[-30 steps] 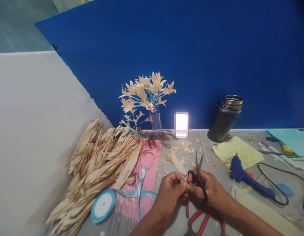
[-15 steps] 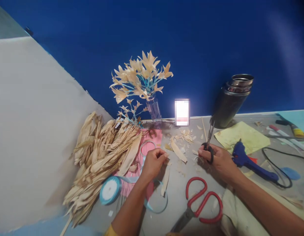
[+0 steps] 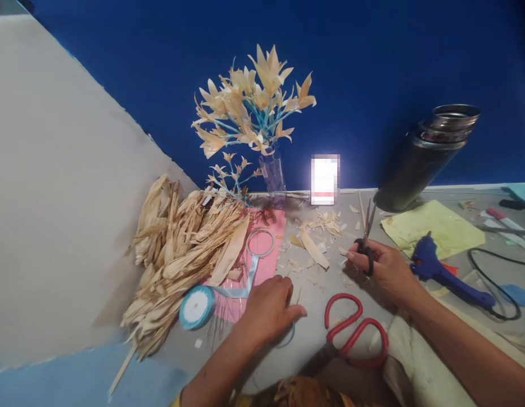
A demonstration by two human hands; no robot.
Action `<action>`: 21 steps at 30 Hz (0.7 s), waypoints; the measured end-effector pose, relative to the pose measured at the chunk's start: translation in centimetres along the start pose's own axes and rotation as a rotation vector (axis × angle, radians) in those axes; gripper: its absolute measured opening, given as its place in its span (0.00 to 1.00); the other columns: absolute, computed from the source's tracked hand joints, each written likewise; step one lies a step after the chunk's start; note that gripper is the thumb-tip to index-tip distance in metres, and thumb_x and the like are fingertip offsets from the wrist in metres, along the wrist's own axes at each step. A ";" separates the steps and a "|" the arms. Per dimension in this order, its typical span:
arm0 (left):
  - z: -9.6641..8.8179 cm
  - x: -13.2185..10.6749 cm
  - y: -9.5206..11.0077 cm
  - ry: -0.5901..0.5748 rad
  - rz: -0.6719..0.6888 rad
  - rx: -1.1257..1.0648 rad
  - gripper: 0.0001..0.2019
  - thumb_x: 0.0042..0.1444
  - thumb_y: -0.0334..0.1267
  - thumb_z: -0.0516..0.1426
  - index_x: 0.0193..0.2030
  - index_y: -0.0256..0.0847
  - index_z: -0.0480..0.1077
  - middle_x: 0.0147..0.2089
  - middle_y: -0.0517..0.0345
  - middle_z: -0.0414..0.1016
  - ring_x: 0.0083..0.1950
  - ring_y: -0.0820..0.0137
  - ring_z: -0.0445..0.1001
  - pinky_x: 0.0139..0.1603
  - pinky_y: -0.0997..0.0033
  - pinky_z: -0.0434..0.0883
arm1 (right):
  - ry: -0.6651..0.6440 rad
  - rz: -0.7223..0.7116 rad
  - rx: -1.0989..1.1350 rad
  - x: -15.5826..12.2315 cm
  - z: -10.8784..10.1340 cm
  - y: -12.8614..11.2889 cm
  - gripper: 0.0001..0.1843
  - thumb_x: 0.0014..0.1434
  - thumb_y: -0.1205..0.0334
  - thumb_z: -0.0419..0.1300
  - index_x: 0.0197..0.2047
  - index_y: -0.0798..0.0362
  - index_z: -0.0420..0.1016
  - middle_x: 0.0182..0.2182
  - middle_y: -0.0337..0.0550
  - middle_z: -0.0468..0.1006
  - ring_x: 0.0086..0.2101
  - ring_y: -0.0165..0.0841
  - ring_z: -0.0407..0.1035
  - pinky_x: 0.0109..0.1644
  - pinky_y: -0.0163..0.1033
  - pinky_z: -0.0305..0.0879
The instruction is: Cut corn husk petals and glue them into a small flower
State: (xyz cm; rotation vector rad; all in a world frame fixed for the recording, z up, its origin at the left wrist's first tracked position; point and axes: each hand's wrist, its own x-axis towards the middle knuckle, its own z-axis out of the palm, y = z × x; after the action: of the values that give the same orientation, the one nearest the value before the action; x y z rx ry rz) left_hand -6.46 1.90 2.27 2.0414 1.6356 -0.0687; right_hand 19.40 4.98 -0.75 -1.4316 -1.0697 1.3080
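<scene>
Small black-handled scissors [image 3: 366, 249] stand blades up in my right hand [image 3: 387, 271], whose fingers are closed around the handles. A small pale husk piece shows at those fingertips. My left hand [image 3: 271, 314] is low over the table, its thumb held out apart from the bent fingers; I see nothing in it, though its underside is hidden. Beneath and beside it runs light blue ribbon [image 3: 250, 277] from a spool [image 3: 197, 307]. Red-handled scissors [image 3: 347, 325] lie between my hands. A dry husk strip [image 3: 314, 249] and husk scraps [image 3: 328, 223] are farther back.
A heap of dried husks [image 3: 186, 243] lies left, partly over pink paper [image 3: 273, 243]. Behind stands a clear vase [image 3: 272, 175] of husk flowers [image 3: 249, 107]. At right are a dark flask [image 3: 424, 164], yellow paper [image 3: 436, 226] and a blue glue gun [image 3: 449, 277] with its cord.
My left hand has gone from a pinch to a thumb-out pose, lower and nearer me, now covering the husk strip beside it. My right hand still holds the small scissors. The view has shifted.
</scene>
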 end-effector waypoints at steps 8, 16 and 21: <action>1.3 -0.4 -0.4 0.025 -0.021 -0.053 0.06 0.58 0.34 0.52 0.34 0.42 0.70 0.38 0.52 0.78 0.40 0.62 0.74 0.36 0.66 0.58 | -0.042 -0.016 -0.027 0.1 0.1 0.7 0.23 0.48 0.43 0.72 0.33 0.53 0.74 0.25 0.40 0.75 0.26 0.33 0.69 0.26 0.36 0.64; 2.2 -0.4 1.1 0.190 0.021 -0.646 0.07 0.59 0.37 0.51 0.29 0.42 0.64 0.29 0.61 0.69 0.32 0.69 0.68 0.35 0.70 0.62 | -0.290 0.017 0.032 -1.3 1.3 0.4 0.20 0.46 0.52 0.72 0.39 0.53 0.75 0.31 0.42 0.79 0.31 0.35 0.71 0.32 0.37 0.68; 2.9 0.3 3.7 0.209 0.085 -0.721 0.07 0.57 0.36 0.54 0.29 0.42 0.67 0.27 0.61 0.70 0.31 0.70 0.67 0.33 0.71 0.62 | -0.365 -0.044 -0.009 -2.6 2.4 0.2 0.17 0.47 0.57 0.70 0.40 0.53 0.74 0.26 0.34 0.73 0.27 0.30 0.65 0.30 0.34 0.61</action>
State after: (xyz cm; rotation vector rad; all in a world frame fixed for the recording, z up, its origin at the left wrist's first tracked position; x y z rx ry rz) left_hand -2.17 0.48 1.02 1.5770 1.4000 0.6850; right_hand 16.85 2.58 -0.48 -1.1936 -1.3356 1.5718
